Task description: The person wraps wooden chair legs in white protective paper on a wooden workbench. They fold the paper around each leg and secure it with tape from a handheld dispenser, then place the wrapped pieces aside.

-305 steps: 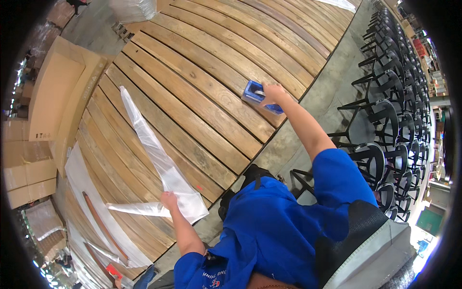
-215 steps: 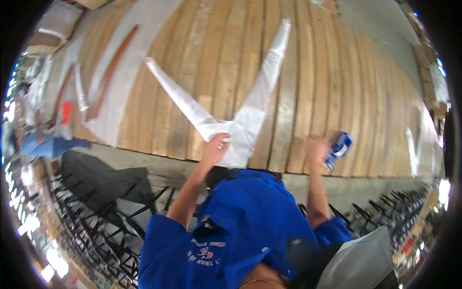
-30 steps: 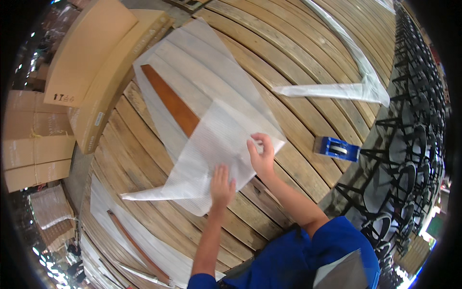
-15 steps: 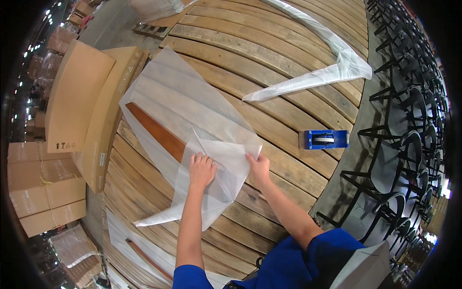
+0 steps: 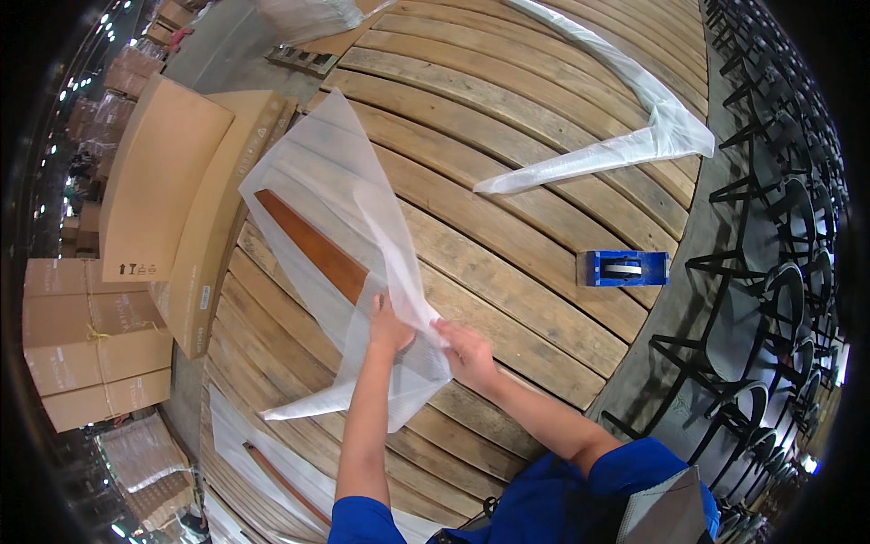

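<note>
A translucent white foam sheet point(image 5: 317, 145) lies on the slatted wooden table. On it is a long, tapering brown wooden piece point(image 5: 313, 245); its near end is hidden under foam and hands. My left hand point(image 5: 390, 328) presses on the sheet beside that near end, fingers stretched forward and partly covered by a fold. Just to its right, my right hand point(image 5: 467, 352) is closed on the sheet's gathered edge. A white foam-wrapped strip point(image 5: 313, 399) sticks out to the left of my left forearm.
An angled, foam-wrapped piece point(image 5: 625, 145) lies at the far right of the table. A blue tape dispenser point(image 5: 625, 269) is nearer. Cardboard boxes point(image 5: 163, 181) stand along the left, rows of black chairs point(image 5: 725, 335) along the right. Another brown piece point(image 5: 285, 480) lies on foam at near left.
My right hand has drawn the sheet's right edge left and nearer, folding it over toward the brown piece. My left hand stays at about the same spot on the sheet.
</note>
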`<state>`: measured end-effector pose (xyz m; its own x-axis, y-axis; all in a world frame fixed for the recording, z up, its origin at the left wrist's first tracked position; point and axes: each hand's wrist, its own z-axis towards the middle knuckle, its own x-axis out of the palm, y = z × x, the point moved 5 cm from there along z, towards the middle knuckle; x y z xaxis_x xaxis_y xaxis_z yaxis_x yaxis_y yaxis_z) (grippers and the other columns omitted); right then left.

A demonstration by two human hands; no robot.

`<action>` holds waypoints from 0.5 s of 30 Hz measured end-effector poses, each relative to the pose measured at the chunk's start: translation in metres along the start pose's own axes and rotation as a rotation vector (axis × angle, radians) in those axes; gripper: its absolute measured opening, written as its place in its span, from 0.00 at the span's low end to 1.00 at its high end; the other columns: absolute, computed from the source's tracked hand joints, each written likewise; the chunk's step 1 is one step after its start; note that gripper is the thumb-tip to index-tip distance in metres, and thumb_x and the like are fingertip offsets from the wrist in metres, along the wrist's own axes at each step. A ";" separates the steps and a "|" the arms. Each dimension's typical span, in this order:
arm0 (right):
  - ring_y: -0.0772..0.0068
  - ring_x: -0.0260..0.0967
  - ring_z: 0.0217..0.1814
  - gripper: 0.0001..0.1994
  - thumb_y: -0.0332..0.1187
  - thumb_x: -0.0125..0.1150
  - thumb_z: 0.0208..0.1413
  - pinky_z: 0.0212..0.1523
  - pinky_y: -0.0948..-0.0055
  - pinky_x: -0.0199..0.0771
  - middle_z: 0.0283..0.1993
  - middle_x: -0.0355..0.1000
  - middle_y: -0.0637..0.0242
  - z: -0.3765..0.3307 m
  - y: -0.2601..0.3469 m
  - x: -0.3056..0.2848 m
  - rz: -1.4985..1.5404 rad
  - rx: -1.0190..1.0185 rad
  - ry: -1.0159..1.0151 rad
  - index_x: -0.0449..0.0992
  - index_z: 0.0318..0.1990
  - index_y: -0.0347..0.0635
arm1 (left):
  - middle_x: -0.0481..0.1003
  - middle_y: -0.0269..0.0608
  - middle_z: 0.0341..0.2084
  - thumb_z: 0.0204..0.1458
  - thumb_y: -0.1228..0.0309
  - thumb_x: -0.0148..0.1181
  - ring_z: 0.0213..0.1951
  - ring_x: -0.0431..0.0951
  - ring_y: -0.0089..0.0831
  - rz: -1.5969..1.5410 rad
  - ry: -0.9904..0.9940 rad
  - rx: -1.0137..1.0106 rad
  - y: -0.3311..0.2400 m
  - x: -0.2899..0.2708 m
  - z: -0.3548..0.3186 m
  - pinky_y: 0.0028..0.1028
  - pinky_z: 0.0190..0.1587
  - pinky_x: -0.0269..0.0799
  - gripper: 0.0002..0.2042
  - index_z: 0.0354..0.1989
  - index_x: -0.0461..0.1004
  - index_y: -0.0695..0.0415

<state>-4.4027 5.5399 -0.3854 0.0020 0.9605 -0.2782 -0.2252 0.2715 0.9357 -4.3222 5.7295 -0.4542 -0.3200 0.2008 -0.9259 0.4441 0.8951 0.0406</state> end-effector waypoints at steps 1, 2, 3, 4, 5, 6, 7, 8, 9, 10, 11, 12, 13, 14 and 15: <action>0.56 0.75 0.59 0.14 0.23 0.63 0.55 0.57 0.59 0.75 0.57 0.77 0.59 -0.003 0.005 0.005 0.011 -0.145 0.041 0.78 0.50 0.43 | 0.68 0.44 0.66 0.57 0.56 0.54 0.70 0.59 0.46 0.006 0.043 0.001 0.002 0.007 -0.005 0.52 0.73 0.43 0.28 0.66 0.69 0.53; 0.58 0.72 0.63 0.13 0.25 0.63 0.56 0.61 0.56 0.71 0.59 0.76 0.62 -0.008 0.008 0.014 -0.015 -0.184 0.184 0.79 0.49 0.44 | 0.68 0.45 0.66 0.56 0.57 0.54 0.71 0.58 0.46 -0.044 -0.024 0.001 0.007 0.018 -0.012 0.52 0.73 0.42 0.28 0.66 0.69 0.53; 0.60 0.68 0.67 0.11 0.28 0.64 0.56 0.65 0.54 0.67 0.62 0.74 0.65 -0.015 0.013 0.023 -0.034 -0.227 0.338 0.79 0.48 0.46 | 0.68 0.45 0.66 0.55 0.57 0.54 0.72 0.57 0.46 -0.094 -0.088 -0.012 0.015 0.038 -0.024 0.53 0.74 0.41 0.28 0.66 0.70 0.52; 0.62 0.64 0.71 0.10 0.30 0.64 0.57 0.69 0.52 0.63 0.65 0.73 0.68 -0.023 0.012 0.029 -0.058 -0.260 0.482 0.79 0.47 0.47 | 0.67 0.45 0.67 0.55 0.58 0.55 0.72 0.57 0.46 -0.167 -0.126 -0.047 0.019 0.044 -0.035 0.53 0.74 0.40 0.29 0.66 0.69 0.53; 0.63 0.63 0.72 0.10 0.30 0.65 0.57 0.70 0.52 0.62 0.65 0.72 0.69 -0.030 0.007 0.032 -0.058 -0.287 0.535 0.79 0.46 0.47 | 0.67 0.46 0.67 0.54 0.59 0.55 0.72 0.56 0.47 -0.238 -0.163 -0.077 0.021 0.044 -0.046 0.54 0.74 0.40 0.29 0.66 0.69 0.53; 0.63 0.62 0.73 0.09 0.31 0.65 0.57 0.71 0.52 0.61 0.65 0.72 0.70 -0.038 -0.001 0.038 -0.056 -0.316 0.590 0.79 0.45 0.47 | 0.66 0.47 0.67 0.54 0.59 0.56 0.72 0.56 0.48 -0.332 -0.178 -0.146 0.022 0.047 -0.061 0.54 0.74 0.40 0.29 0.66 0.69 0.53; 0.64 0.61 0.74 0.09 0.32 0.65 0.57 0.72 0.52 0.60 0.66 0.72 0.71 -0.048 -0.012 0.044 -0.052 -0.340 0.642 0.79 0.45 0.47 | 0.66 0.47 0.68 0.54 0.60 0.57 0.72 0.56 0.49 -0.424 -0.189 -0.213 0.019 0.044 -0.077 0.55 0.74 0.40 0.29 0.66 0.69 0.54; 0.64 0.61 0.74 0.09 0.35 0.64 0.59 0.72 0.52 0.59 0.66 0.72 0.72 -0.056 -0.025 0.051 -0.072 -0.364 0.679 0.80 0.45 0.48 | 0.64 0.50 0.68 0.52 0.63 0.59 0.72 0.57 0.51 -0.408 -0.212 -0.314 0.012 0.034 -0.096 0.55 0.73 0.40 0.30 0.66 0.68 0.56; 0.63 0.62 0.73 0.09 0.36 0.64 0.59 0.72 0.52 0.60 0.65 0.72 0.72 -0.058 -0.029 0.055 -0.106 -0.378 0.715 0.79 0.45 0.48 | 0.63 0.52 0.69 0.51 0.66 0.61 0.71 0.57 0.54 -0.389 -0.237 -0.419 0.004 0.024 -0.119 0.55 0.73 0.41 0.31 0.67 0.67 0.58; 0.63 0.62 0.73 0.08 0.36 0.63 0.60 0.72 0.52 0.60 0.64 0.73 0.72 -0.057 -0.034 0.058 -0.140 -0.395 0.754 0.79 0.45 0.48 | 0.64 0.54 0.67 0.51 0.69 0.61 0.69 0.60 0.56 -0.321 -0.241 -0.506 -0.002 0.027 -0.143 0.54 0.71 0.46 0.30 0.65 0.67 0.60; 0.62 0.63 0.73 0.08 0.37 0.63 0.60 0.71 0.52 0.60 0.63 0.74 0.72 -0.057 -0.038 0.062 -0.173 -0.411 0.797 0.79 0.44 0.48 | 0.65 0.56 0.66 0.50 0.71 0.62 0.67 0.63 0.58 -0.254 -0.241 -0.594 -0.007 0.031 -0.163 0.53 0.69 0.51 0.29 0.64 0.67 0.62; 0.64 0.61 0.73 0.10 0.41 0.60 0.62 0.72 0.53 0.59 0.62 0.75 0.72 -0.061 -0.044 0.068 -0.268 -0.475 0.782 0.79 0.45 0.48 | 0.66 0.57 0.64 0.51 0.71 0.62 0.65 0.64 0.58 -0.416 -0.433 -0.650 -0.010 0.029 -0.175 0.52 0.68 0.54 0.28 0.63 0.68 0.62; 0.64 0.60 0.74 0.11 0.41 0.59 0.62 0.73 0.53 0.58 0.62 0.74 0.73 -0.066 -0.047 0.074 -0.286 -0.485 0.786 0.79 0.46 0.49 | 0.68 0.57 0.62 0.52 0.71 0.61 0.63 0.66 0.58 -0.570 -0.598 -0.735 -0.020 0.029 -0.192 0.51 0.66 0.57 0.26 0.61 0.69 0.63; 0.64 0.59 0.74 0.11 0.41 0.58 0.62 0.74 0.53 0.56 0.63 0.73 0.73 -0.070 -0.052 0.079 -0.308 -0.494 0.787 0.80 0.47 0.49 | 0.69 0.58 0.60 0.53 0.71 0.61 0.61 0.68 0.58 -0.724 -0.766 -0.814 -0.029 0.030 -0.206 0.50 0.64 0.60 0.24 0.60 0.70 0.63; 0.64 0.58 0.74 0.12 0.41 0.57 0.61 0.75 0.53 0.54 0.64 0.73 0.73 -0.074 -0.057 0.082 -0.333 -0.509 0.795 0.80 0.47 0.50 | 0.70 0.57 0.58 0.53 0.71 0.61 0.59 0.69 0.57 -0.850 -0.794 -0.693 -0.046 0.022 -0.194 0.49 0.62 0.63 0.23 0.59 0.71 0.63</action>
<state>-4.4620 5.5989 -0.4774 -0.4695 0.4698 -0.7476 -0.7224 0.2824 0.6311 -4.5124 5.7702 -0.4038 0.3884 -0.5818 -0.7146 -0.2330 0.6883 -0.6870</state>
